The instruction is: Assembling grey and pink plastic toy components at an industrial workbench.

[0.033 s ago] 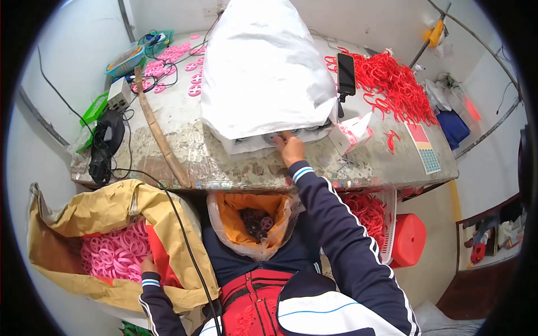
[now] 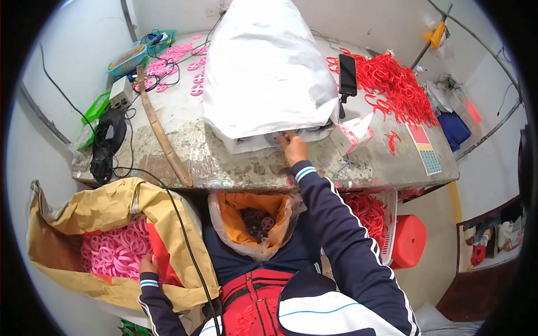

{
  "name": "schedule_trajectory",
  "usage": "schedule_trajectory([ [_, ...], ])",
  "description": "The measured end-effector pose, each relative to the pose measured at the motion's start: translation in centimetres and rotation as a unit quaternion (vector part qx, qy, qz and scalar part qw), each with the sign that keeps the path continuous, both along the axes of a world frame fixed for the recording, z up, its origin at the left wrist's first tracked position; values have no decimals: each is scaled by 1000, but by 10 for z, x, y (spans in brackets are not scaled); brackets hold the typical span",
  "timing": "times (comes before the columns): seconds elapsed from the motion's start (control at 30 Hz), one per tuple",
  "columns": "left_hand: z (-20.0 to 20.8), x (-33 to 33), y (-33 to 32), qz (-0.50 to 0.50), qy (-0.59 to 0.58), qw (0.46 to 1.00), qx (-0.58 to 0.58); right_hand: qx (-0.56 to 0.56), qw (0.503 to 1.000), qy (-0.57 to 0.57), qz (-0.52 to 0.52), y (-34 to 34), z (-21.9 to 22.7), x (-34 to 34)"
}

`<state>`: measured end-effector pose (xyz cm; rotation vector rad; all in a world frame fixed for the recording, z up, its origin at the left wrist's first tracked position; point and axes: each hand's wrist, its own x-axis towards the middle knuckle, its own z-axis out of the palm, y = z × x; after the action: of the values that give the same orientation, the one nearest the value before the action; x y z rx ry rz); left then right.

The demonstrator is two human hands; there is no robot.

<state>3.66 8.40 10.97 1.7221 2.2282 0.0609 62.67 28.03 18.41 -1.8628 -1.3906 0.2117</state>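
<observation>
My right hand (image 2: 293, 150) reaches to the low mouth of a big white sack (image 2: 269, 73) on the table. Its thumb and fingers are closed at the edge, where grey round pieces (image 2: 273, 138) peek out; what they pinch is too small to make out. Down at the left, my left hand (image 2: 148, 264) rests in a yellow sack (image 2: 106, 196) among many pink spoked rings (image 2: 120, 246). Its fingers are partly hidden by the rings. Between my legs stands an orange-lined plastic bag (image 2: 235, 238) holding dark and pink round pieces (image 2: 256, 223).
On the table (image 2: 218, 168) lie a wooden stick (image 2: 158, 134), pink wheels (image 2: 196, 89), a heap of red strips (image 2: 392, 84), a phone on a stand (image 2: 347, 75) and a tissue box (image 2: 352, 136). A black cable (image 2: 188, 241) crosses before the yellow sack. A red stool (image 2: 409, 241) stands right.
The view has shifted very slightly. My left hand has moved a little among the pink rings; my right hand stays at the white sack's mouth.
</observation>
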Motion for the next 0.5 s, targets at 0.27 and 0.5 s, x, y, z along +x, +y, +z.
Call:
schedule_trajectory([
  [0.27, 172, 76, -83, 199, -576, 732, 304, 74, 961, 267, -11, -54, -24, 20],
  [0.5, 155, 171, -153, 16, -650, 736, -190, -15, 833, 542, 110, -192, 20, -29],
])
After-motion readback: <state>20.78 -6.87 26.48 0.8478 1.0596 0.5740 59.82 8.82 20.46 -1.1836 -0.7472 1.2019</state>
